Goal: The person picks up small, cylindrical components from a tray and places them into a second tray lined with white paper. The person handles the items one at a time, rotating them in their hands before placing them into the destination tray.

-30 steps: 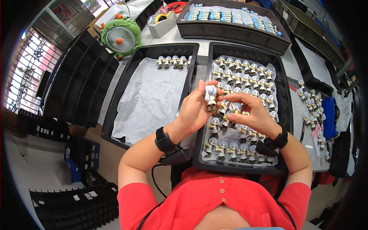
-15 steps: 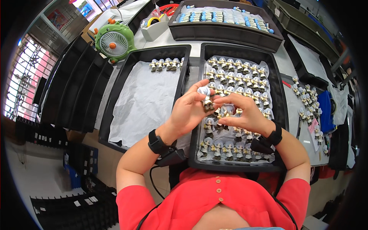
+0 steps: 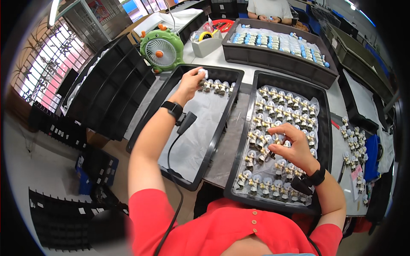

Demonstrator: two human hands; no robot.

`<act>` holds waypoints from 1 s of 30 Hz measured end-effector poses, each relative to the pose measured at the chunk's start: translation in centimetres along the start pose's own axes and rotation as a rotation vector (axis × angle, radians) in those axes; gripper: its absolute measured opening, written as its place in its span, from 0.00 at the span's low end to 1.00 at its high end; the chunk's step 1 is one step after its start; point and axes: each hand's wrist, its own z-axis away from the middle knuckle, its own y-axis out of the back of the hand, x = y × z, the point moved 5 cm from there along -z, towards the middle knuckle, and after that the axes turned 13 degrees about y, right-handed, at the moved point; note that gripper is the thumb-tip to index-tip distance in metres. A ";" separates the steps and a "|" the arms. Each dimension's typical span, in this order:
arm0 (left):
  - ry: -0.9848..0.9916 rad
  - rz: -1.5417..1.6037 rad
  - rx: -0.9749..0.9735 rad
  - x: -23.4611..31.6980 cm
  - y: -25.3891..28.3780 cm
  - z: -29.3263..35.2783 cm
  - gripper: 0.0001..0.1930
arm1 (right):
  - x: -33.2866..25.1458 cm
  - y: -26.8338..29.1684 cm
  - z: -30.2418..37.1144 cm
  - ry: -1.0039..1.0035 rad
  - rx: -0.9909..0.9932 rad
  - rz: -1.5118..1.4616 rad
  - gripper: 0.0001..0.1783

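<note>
At the far end of the left black tray [image 3: 205, 170], my left hand [image 3: 188, 87] pinches a small pale-haired figurine [image 3: 205, 74] at the left end of a short row of similar figurines [image 3: 219, 87]. Its lower part is hidden behind the fingers. My right hand [image 3: 295, 147] is curled over the right black tray [image 3: 328, 128], with thumb and fingers around another figurine [image 3: 279, 139], partly covered by the hand. Under and around that hand stand several rows of figurines [image 3: 266, 186] on thin white lining.
A grey bin [image 3: 273, 57] of blue-and-white figures stands behind the trays, with a person [image 3: 270, 9] beyond it. A green fan [image 3: 162, 50] and a tape dispenser [image 3: 206, 45] sit back left. Loose figurines [image 3: 354, 143] lie at right. Stacked black trays [image 3: 113, 91] stand left.
My left hand has carried its figurine from over the right tray to the far end of the left tray. My right hand stays over the right tray. The view has shifted.
</note>
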 end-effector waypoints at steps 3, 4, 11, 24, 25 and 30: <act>-0.139 -0.288 0.365 -1.7 5.2 -5.7 0.22 | 1.0 0.3 0.1 -0.025 0.018 0.023 0.18; -0.172 -0.376 0.473 -2.5 6.1 -7.4 0.22 | 1.2 0.5 0.3 -0.064 0.024 0.020 0.18; -0.178 -0.774 0.699 -3.8 6.9 -8.3 0.16 | 1.5 0.7 0.2 -0.185 -0.014 0.028 0.18; -0.263 -0.646 0.526 -6.6 7.4 -10.5 0.20 | 2.0 0.4 0.0 -0.191 -0.038 0.032 0.18; -0.271 -0.629 0.523 -6.7 7.4 -10.4 0.20 | 2.2 0.4 0.0 -0.189 -0.029 0.022 0.18; -0.588 -0.793 0.772 -3.5 7.0 -7.5 0.22 | 4.2 1.3 0.6 -0.274 0.161 -0.051 0.20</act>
